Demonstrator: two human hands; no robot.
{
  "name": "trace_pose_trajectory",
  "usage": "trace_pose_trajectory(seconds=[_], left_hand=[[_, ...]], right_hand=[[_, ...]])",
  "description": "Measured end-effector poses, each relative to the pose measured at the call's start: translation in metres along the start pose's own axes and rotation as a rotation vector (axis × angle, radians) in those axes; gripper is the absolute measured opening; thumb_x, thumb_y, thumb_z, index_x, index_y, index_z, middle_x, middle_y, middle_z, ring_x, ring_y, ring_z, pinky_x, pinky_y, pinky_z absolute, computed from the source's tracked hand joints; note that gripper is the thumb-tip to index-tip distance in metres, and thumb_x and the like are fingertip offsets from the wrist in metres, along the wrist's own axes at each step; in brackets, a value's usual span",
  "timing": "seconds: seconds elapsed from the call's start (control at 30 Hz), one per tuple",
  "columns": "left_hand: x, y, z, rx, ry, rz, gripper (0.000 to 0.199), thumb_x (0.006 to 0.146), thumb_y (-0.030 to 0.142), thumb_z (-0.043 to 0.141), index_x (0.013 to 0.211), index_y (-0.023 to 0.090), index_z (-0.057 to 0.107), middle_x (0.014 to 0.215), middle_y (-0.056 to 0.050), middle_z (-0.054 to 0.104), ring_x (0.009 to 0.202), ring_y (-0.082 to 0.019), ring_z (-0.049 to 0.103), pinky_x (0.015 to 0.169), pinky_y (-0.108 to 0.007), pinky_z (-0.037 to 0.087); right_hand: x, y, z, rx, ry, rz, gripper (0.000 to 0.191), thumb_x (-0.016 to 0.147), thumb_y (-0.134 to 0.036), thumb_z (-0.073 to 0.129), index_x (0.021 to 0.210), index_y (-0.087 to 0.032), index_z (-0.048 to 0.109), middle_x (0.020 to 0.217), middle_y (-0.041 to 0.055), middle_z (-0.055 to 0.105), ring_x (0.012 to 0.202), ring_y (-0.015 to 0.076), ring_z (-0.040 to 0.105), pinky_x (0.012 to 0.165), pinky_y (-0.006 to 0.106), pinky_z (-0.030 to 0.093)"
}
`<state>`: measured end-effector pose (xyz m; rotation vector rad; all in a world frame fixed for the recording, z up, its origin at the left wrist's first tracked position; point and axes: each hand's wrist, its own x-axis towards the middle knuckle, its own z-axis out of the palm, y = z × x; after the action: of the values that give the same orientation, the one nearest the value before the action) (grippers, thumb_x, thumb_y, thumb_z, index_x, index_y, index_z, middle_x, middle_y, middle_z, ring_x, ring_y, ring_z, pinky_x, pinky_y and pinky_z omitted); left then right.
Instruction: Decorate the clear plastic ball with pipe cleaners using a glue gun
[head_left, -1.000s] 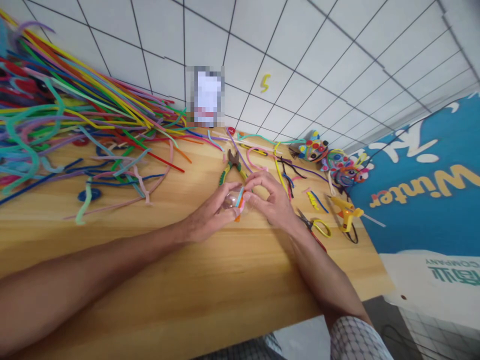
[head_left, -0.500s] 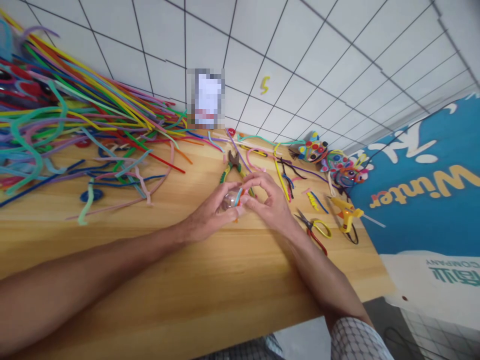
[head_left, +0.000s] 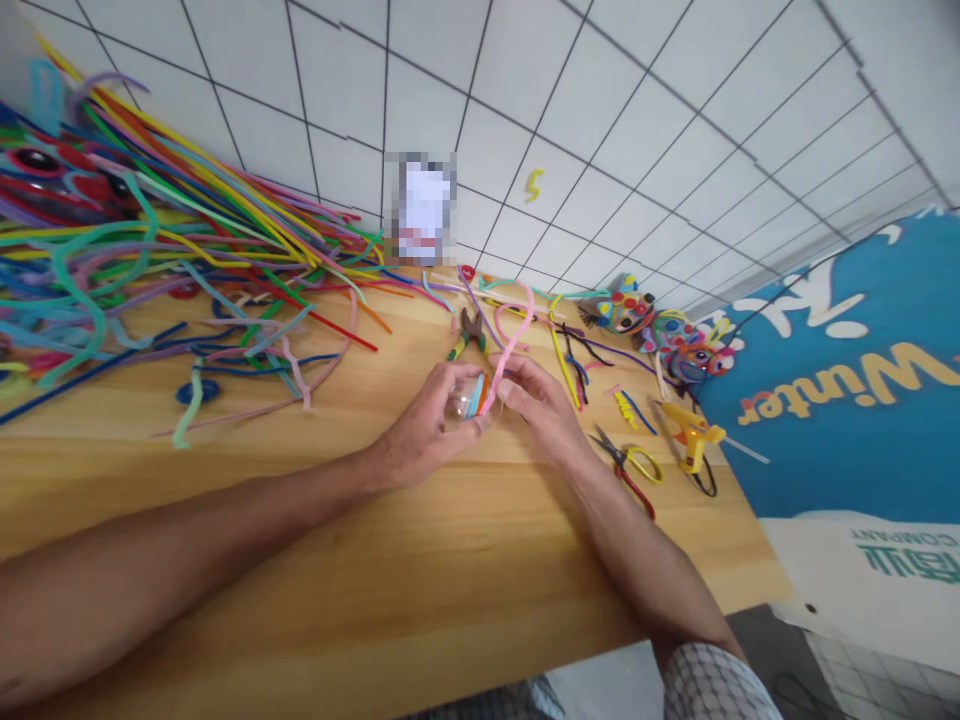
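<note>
Near the middle of the wooden table, a small clear plastic piece with blue and orange bands round it sits in my left hand, whose fingers are wrapped round it. My right hand is closed at the banded end, pinching a pink pipe cleaner against it. The pink strand rises from the fingers and curls over at the top. Just beyond my hands lie pliers with green and yellow handles, partly hidden.
Many coloured pipe cleaners are heaped at the left. At the right lie scissors, a yellow glue gun and decorated fish-like figures. A phone leans on the tiled wall behind.
A pink pipe cleaner now stands up from my right fingers at the banded piece. The whole view has shifted slightly, while my left hand keeps its hold.
</note>
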<state>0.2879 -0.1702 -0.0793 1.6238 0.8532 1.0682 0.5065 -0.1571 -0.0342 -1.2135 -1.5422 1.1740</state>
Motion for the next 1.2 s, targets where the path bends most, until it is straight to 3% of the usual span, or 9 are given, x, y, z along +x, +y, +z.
trace_pose_trajectory(seconds=[0.13,0.27,0.53,0.73,0.87,1.03,1.2], left_hand=[[0.000,-0.001,0.001,-0.030,-0.018,-0.031,0.055,0.102,0.037,0.076,0.152,0.024,0.057,0.147,-0.012,0.071,0.127,-0.030,0.072,0.105,-0.046,0.062],[0.000,0.001,0.001,-0.056,-0.046,-0.047,0.055,0.102,0.038,0.077,0.152,0.024,0.057,0.148,-0.013,0.073,0.127,-0.030,0.073,0.106,-0.047,0.063],[0.000,-0.002,0.002,-0.118,-0.077,-0.037,0.053,0.103,0.041,0.079,0.149,0.026,0.058,0.155,-0.014,0.070,0.132,-0.032,0.071,0.106,-0.049,0.063],[-0.003,0.002,0.000,-0.055,-0.093,-0.014,0.053,0.104,0.038,0.076,0.151,0.024,0.057,0.150,-0.014,0.071,0.129,-0.031,0.072,0.105,-0.047,0.062],[-0.003,0.004,0.000,-0.039,-0.083,-0.003,0.051,0.104,0.037,0.074,0.150,0.024,0.057,0.145,-0.013,0.071,0.125,-0.030,0.071,0.103,-0.045,0.062],[-0.002,0.002,0.001,-0.056,-0.063,-0.035,0.054,0.103,0.040,0.077,0.150,0.023,0.057,0.142,-0.013,0.071,0.121,-0.031,0.072,0.102,-0.047,0.062],[-0.002,-0.004,0.003,-0.103,-0.078,-0.052,0.055,0.104,0.044,0.076,0.151,0.025,0.054,0.139,-0.011,0.071,0.113,-0.027,0.073,0.099,-0.046,0.063]], right_hand=[[-0.001,0.000,0.009,0.250,-0.042,0.095,0.048,0.076,-0.063,0.107,0.108,-0.032,0.088,0.151,0.0044,0.079,0.136,0.0295,0.073,0.120,0.046,0.056],[-0.001,0.002,0.010,0.299,-0.068,0.112,0.043,0.074,-0.061,0.110,0.096,-0.030,0.088,0.151,0.0056,0.080,0.130,0.0284,0.076,0.115,0.046,0.060],[0.002,-0.001,-0.002,0.209,-0.224,0.083,0.039,0.081,-0.062,0.105,0.094,-0.029,0.089,0.143,0.0049,0.083,0.118,0.0243,0.079,0.105,0.041,0.064],[0.000,0.000,0.001,0.105,-0.126,0.000,0.043,0.080,-0.068,0.104,0.092,-0.030,0.088,0.144,0.0067,0.080,0.131,0.0294,0.076,0.119,0.051,0.061],[-0.001,-0.001,0.003,0.065,-0.106,-0.018,0.049,0.079,-0.073,0.103,0.091,-0.028,0.087,0.143,0.0084,0.080,0.131,0.0305,0.076,0.119,0.052,0.061],[-0.001,-0.009,-0.007,0.048,-0.204,0.004,0.044,0.087,-0.071,0.098,0.095,-0.029,0.088,0.144,0.0075,0.081,0.133,0.0314,0.076,0.118,0.051,0.061],[0.002,-0.014,-0.017,-0.103,-0.292,-0.101,0.046,0.095,-0.074,0.090,0.092,-0.028,0.089,0.143,0.0101,0.081,0.144,0.0338,0.073,0.129,0.056,0.053]])
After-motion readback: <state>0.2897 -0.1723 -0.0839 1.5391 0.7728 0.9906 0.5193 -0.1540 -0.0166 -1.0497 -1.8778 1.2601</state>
